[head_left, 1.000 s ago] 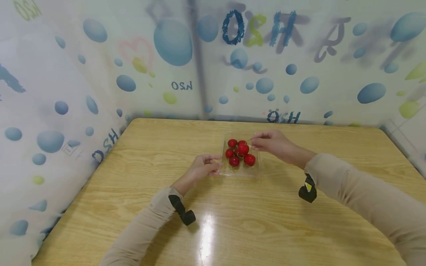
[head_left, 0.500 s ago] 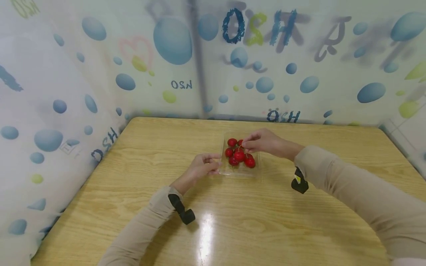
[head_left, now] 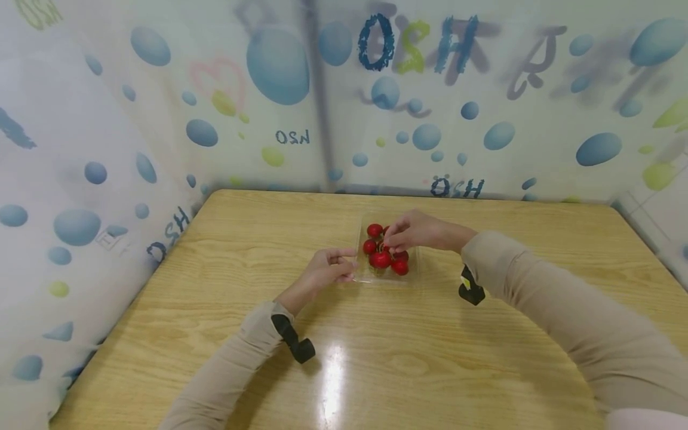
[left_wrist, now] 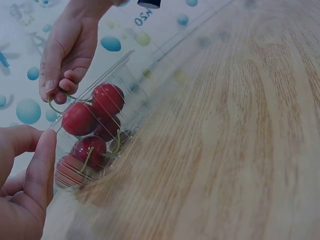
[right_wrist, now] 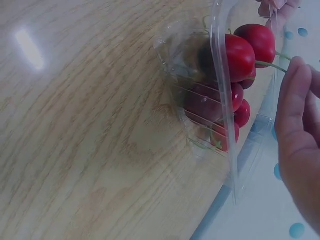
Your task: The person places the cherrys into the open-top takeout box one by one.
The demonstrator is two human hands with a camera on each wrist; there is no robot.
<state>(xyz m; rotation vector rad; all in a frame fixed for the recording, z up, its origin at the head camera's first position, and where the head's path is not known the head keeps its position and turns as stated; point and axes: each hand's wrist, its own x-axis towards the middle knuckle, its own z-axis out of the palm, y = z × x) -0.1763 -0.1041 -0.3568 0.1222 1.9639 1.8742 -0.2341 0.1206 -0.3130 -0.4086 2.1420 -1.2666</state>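
Note:
A clear plastic box with several red cherries in it rests on the table. My left hand holds the box's left side between thumb and fingers; in the left wrist view the thumb lies at the rim. Over the box's right part, my right hand pinches thin green stems between thumb and forefinger. From these stems hang two cherries, the front one at rim height among the others. My right hand hides part of the fruit in the head view.
The wooden table reaches back to a wall covered with printed bubbles and letters. Another wall stands at the left. A bright light reflection shows on the tabletop at the front.
My right hand has moved left over the box, carrying the cherries by their stems towards the middle of the fruit. The left hand and the box have stayed in place.

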